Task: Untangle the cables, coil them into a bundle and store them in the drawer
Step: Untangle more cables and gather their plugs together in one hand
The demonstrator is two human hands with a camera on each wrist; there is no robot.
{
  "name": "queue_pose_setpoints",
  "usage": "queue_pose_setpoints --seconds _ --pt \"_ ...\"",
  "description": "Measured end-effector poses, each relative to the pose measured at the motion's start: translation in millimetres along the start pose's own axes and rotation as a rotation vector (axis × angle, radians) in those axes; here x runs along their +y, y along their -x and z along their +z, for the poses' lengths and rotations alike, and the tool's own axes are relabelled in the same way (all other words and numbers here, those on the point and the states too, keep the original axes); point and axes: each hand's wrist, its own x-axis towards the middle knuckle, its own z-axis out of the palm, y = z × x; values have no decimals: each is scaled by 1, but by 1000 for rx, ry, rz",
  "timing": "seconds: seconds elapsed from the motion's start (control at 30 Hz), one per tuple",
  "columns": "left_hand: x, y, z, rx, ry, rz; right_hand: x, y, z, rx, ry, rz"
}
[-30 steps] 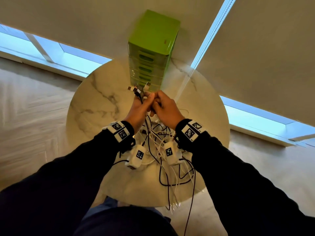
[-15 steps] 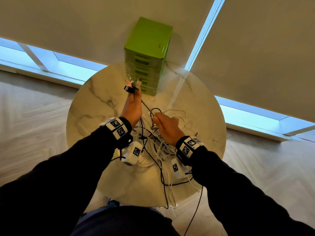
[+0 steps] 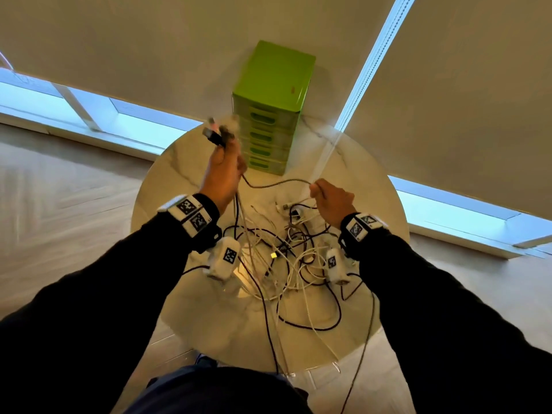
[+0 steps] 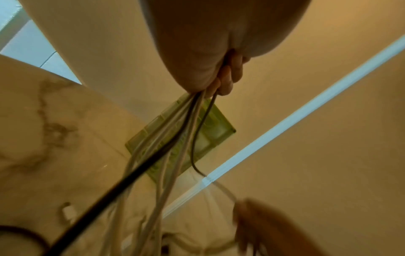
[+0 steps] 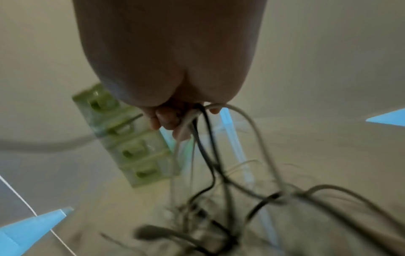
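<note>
A tangle of black and white cables (image 3: 286,258) lies on the round marble table (image 3: 167,180). My left hand (image 3: 222,168) is raised above the table and grips several cable ends, their plugs (image 3: 216,134) sticking up past the fist. The left wrist view shows the strands (image 4: 175,131) dropping from the curled fingers (image 4: 228,78). My right hand (image 3: 330,197), lower and to the right, grips a few cables (image 5: 203,121); one dark cable (image 3: 274,183) sags between the two hands. The green drawer unit (image 3: 270,112) stands at the table's far edge, all its drawers closed.
Cable loops hang over the table's near edge (image 3: 298,369) towards the floor. A blind and its bead cord (image 3: 370,64) hang behind the drawer unit. Small white plugs (image 3: 294,212) lie loose near my right hand.
The hands, joined one second ago, have pulled apart. My left hand rose with the plug ends; my right hand dipped into the tangle, then moved out to the right, drawing cables with it.
</note>
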Motion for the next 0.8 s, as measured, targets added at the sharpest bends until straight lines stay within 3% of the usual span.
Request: queue_pose_setpoints --seconds 0.07,0.13,0.27,0.4,0.53,0.67,0.8 --pt "-15 11 6 -87 -219 -67 -28 -10 -8 64 -93 -61" --pt "-28 17 14 -71 -294 -114 -55 -10 -10 84 -170 -156" --pt "-35 13 17 25 -263 -173 -85 7 3 78 -229 -357" --pt "-35 4 20 15 -151 -186 -88 21 17 32 -238 -432" --pt "-29 -3 24 97 70 -160 -76 39 22 -23 -289 -393" --pt "-8 -9 15 142 397 -164 -36 49 32 -109 -117 -300" --pt "12 -13 -5 130 437 -142 7 50 22 -181 41 -149"
